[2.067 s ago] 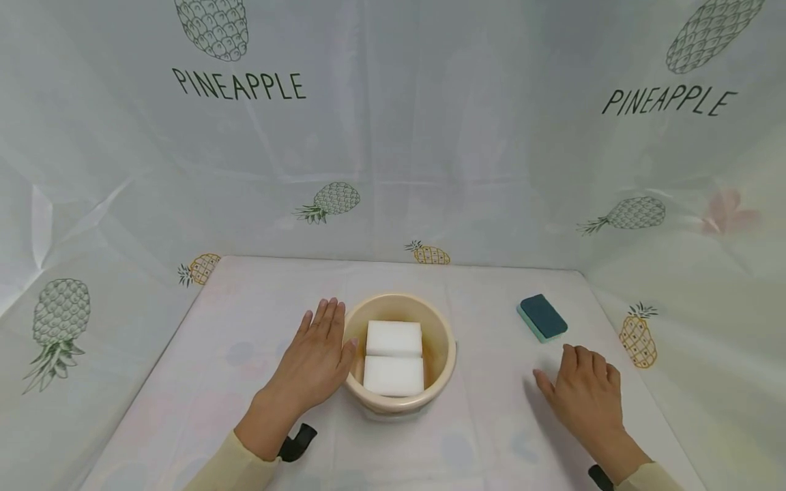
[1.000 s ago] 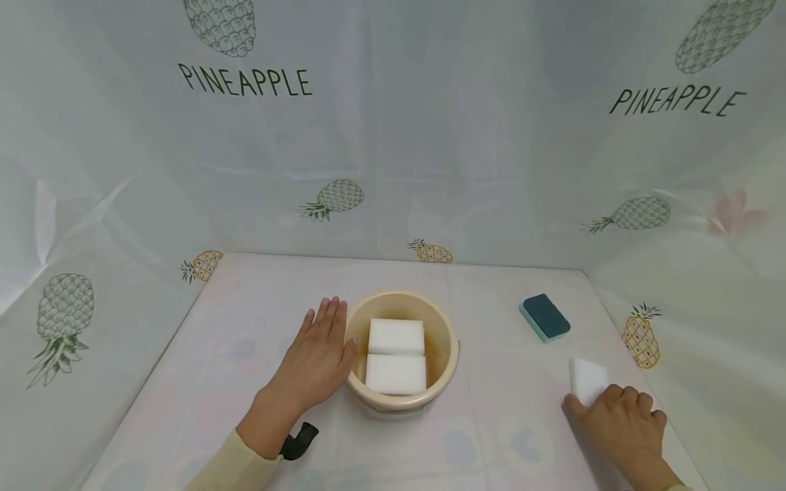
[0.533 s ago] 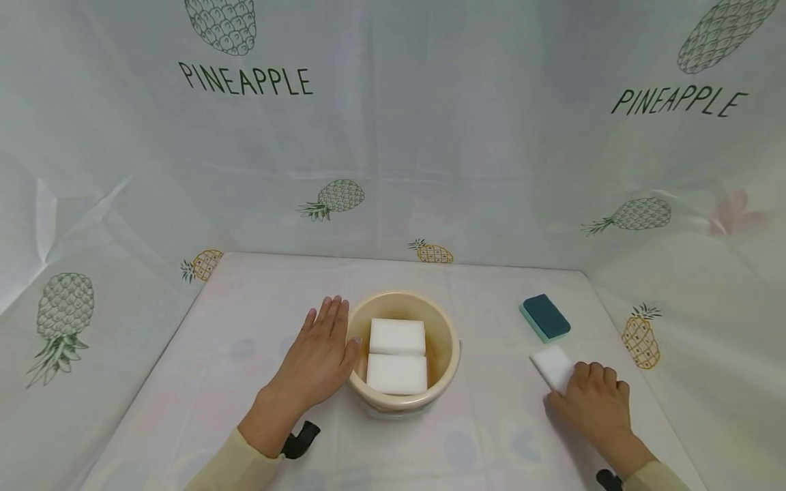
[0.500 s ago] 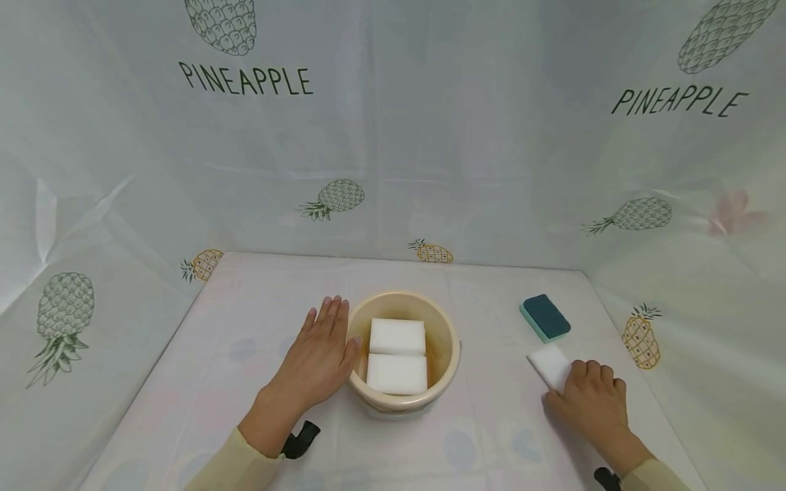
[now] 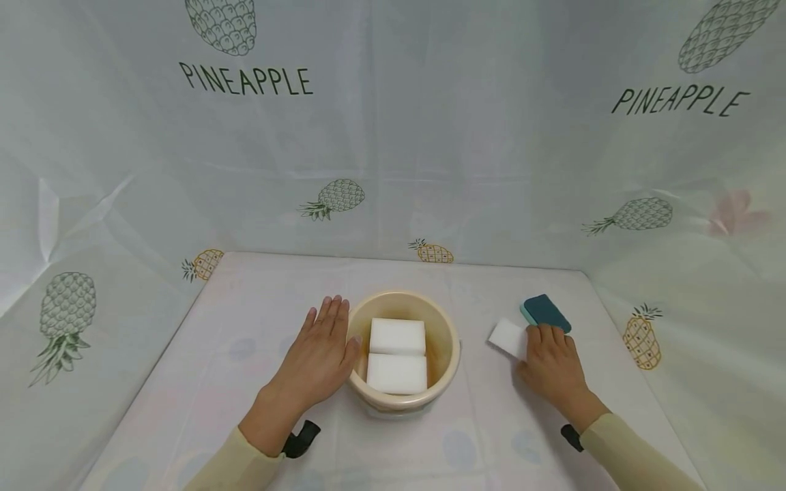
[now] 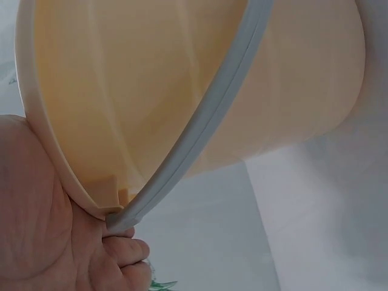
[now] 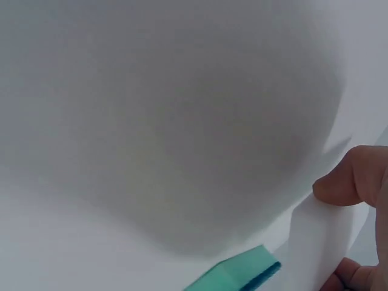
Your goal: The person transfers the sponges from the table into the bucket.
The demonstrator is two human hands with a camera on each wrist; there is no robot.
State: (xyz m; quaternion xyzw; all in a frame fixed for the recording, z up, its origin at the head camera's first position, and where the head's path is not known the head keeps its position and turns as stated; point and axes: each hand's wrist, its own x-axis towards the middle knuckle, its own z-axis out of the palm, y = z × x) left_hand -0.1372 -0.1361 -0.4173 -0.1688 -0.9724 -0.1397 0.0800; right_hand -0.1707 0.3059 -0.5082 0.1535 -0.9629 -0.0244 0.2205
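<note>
My right hand (image 5: 555,368) pinches a white sponge (image 5: 506,336) over the right side of the table. In the right wrist view, thumb and fingers grip this white sponge (image 7: 312,242) from opposite sides. My left hand (image 5: 316,361) lies with straight fingers along the left rim of a cream bucket (image 5: 399,404). The left wrist view has the palm (image 6: 36,224) against the bucket's rim, by the end of its grey handle (image 6: 203,124). Two white sponges (image 5: 397,336) sit side by side inside the bucket.
A dark blue and teal sponge (image 5: 546,311) lies on the table just beyond my right hand, which partly covers it. The table has a pale patterned cloth (image 5: 467,450). Pineapple-print sheeting (image 5: 393,136) rises behind and at both sides.
My right hand went to the table's right side, took hold of a white sponge, then carried it left and forward beside the dark blue sponge. My left hand stayed at the bucket.
</note>
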